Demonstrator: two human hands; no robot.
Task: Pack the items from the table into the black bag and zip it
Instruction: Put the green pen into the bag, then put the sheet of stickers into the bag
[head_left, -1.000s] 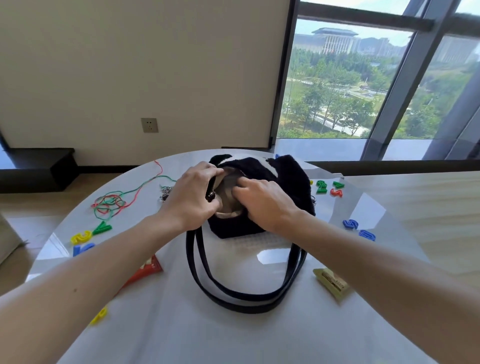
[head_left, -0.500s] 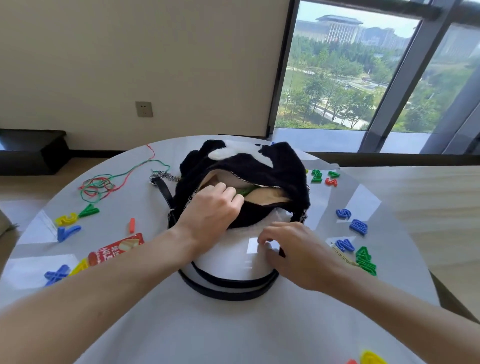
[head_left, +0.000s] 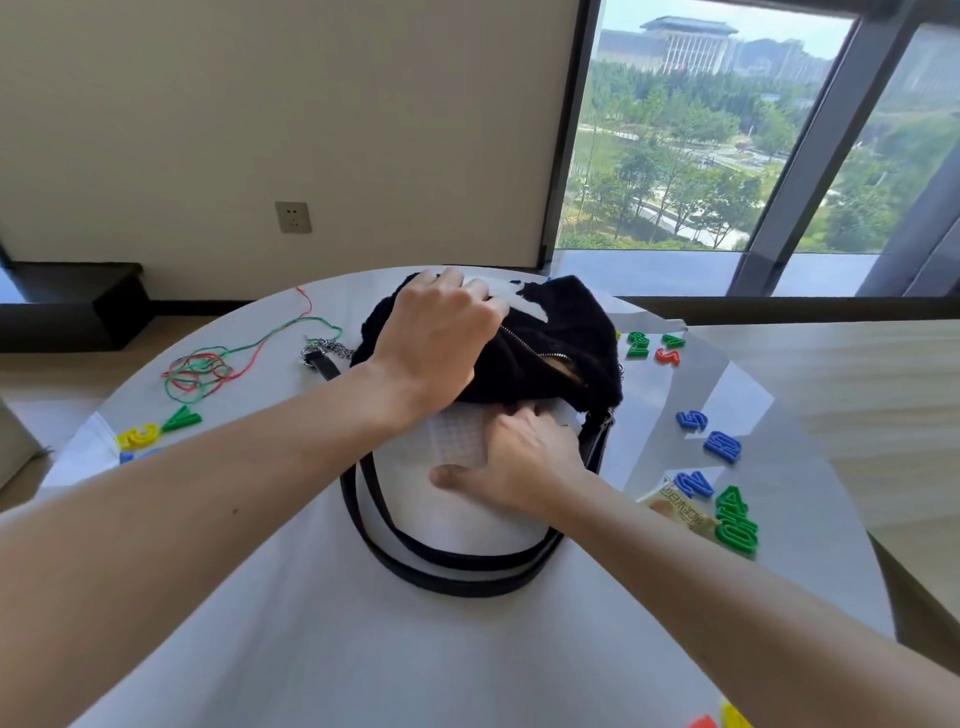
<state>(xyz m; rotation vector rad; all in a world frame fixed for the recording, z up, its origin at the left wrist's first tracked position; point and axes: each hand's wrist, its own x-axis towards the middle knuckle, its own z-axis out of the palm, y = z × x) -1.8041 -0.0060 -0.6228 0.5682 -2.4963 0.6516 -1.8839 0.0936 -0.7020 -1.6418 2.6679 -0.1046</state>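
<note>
The black fuzzy bag (head_left: 556, 358) with a white patch lies at the table's far middle. Its zipper (head_left: 540, 351) is closed on the left and gapes at the right end, showing tan lining. My left hand (head_left: 436, 338) lies on top of the bag, its curled fingers gripping the upper edge by the zipper. At the bag's near edge my right hand (head_left: 519, 462) rests on the white quilted panel (head_left: 452, 441), thumb stretched out and fingertips tucked under the fur. The black strap (head_left: 452, 569) loops toward me.
Left of the bag lie tangled red and green strings (head_left: 205, 366), a green letter (head_left: 182, 418), a yellow letter (head_left: 137, 436) and a chain (head_left: 330, 345). Right of it are green and red digits (head_left: 649, 345), blue digits (head_left: 722, 445), green digits (head_left: 735, 522) and a snack packet (head_left: 675, 512).
My left hand came out of the bag's opening and moved onto its top. The opening has mostly closed. My right hand slid from the strap up to the bag's near edge.
</note>
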